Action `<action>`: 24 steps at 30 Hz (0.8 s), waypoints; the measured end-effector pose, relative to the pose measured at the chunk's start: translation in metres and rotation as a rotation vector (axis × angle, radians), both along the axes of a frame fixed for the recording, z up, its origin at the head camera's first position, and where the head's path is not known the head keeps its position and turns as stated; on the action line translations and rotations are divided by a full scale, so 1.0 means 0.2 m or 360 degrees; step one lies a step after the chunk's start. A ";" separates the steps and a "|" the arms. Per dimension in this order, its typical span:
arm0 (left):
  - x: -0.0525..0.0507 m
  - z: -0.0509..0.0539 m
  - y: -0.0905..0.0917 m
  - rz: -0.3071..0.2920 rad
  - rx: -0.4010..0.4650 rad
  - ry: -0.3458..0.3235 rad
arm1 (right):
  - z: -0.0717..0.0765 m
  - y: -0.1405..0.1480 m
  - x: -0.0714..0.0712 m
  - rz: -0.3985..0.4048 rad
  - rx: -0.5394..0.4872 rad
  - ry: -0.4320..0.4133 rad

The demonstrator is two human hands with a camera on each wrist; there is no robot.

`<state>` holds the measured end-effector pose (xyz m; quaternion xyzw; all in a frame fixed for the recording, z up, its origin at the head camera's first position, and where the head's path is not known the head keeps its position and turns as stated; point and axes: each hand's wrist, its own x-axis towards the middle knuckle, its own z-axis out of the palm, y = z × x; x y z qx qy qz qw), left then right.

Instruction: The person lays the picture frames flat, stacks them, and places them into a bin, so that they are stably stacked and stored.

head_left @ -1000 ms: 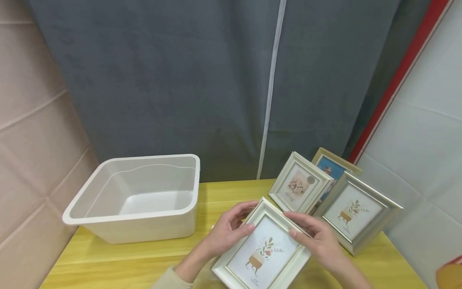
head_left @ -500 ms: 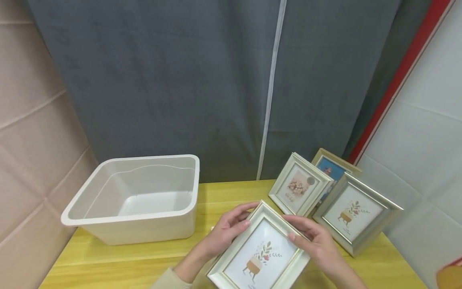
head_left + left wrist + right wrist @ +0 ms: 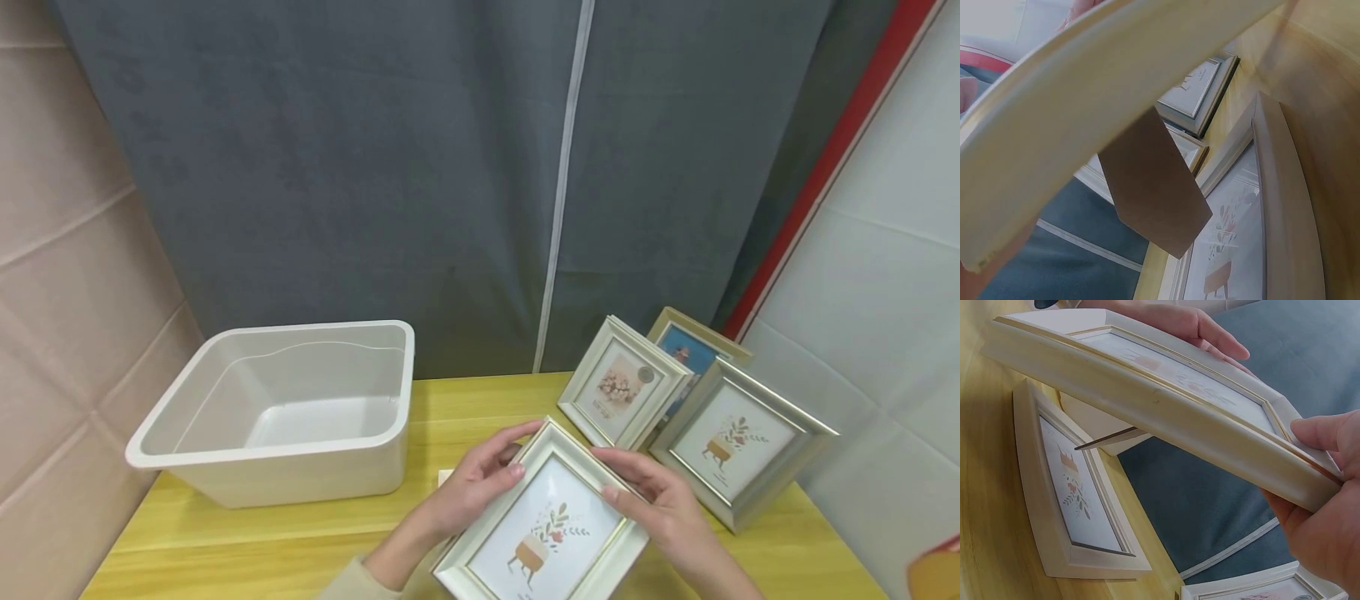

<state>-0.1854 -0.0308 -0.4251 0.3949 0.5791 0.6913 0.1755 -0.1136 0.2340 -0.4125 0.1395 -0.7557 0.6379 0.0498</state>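
Observation:
A cream picture frame (image 3: 543, 537) with a potted-plant print is held tilted, face up, at the front of the table in the head view. My left hand (image 3: 476, 487) grips its left edge, thumb on the front and fingers behind. On the opposite edge my right hand (image 3: 660, 508) grips it, thumb also on the front border. From its back a brown stand flap (image 3: 1154, 187) sticks out in the left wrist view. Beneath it a second frame (image 3: 1072, 481) with a similar print lies on the table, apart from the held one in the right wrist view.
Several standing frames group at the right: a cream one (image 3: 618, 387), a gold one (image 3: 686, 346) behind and a silver one (image 3: 738, 446). A deep white plastic tub (image 3: 277, 417) stands at the left of the wooden table (image 3: 285, 542). Grey curtain (image 3: 360, 167) hangs behind.
The held frame has sunk slightly toward the person and tilted a little, both hands keeping their grip. The tub and the standing frames have stayed put.

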 end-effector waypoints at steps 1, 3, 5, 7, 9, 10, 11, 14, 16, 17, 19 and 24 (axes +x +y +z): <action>0.00 0.00 0.00 -0.0005 0.0003 0.0009 | 0.00 0.00 0.00 0.0001 0.0000 0.0006; 0.00 0.00 0.00 -0.0010 0.0008 0.0012 | -0.01 0.00 0.00 0.0006 -0.0012 0.0007; 0.00 -0.01 0.00 -0.0010 0.0019 0.0020 | -0.01 0.00 0.00 0.0006 -0.0015 0.0004; 0.00 -0.01 0.00 -0.0003 0.0029 0.0043 | -0.02 0.00 0.01 0.0006 -0.0009 0.0007; 0.00 -0.01 0.00 0.0001 0.0024 0.0050 | -0.02 0.00 0.00 0.0000 -0.0011 0.0001; 0.00 -0.01 0.00 0.0005 0.0016 0.0060 | -0.02 0.00 0.00 -0.0002 -0.0011 0.0007; 0.00 -0.01 0.00 0.0009 0.0009 0.0059 | -0.03 0.00 0.00 0.0001 -0.0015 0.0011; 0.00 -0.01 0.00 0.0018 -0.0022 0.0059 | -0.02 0.00 0.00 0.0014 -0.0031 0.0028; -0.01 -0.01 0.00 0.0020 -0.0033 0.0063 | -0.02 0.00 0.00 0.0018 -0.0043 0.0029; -0.01 -0.01 0.00 0.0020 -0.0036 0.0065 | -0.02 0.00 0.00 0.0025 -0.0050 0.0031; -0.01 -0.01 0.00 0.0015 -0.0034 0.0089 | -0.01 0.00 0.00 0.0016 -0.0054 0.0025; -0.01 -0.02 0.00 0.0007 -0.0026 0.0147 | 0.00 0.00 0.00 -0.0005 -0.0045 0.0011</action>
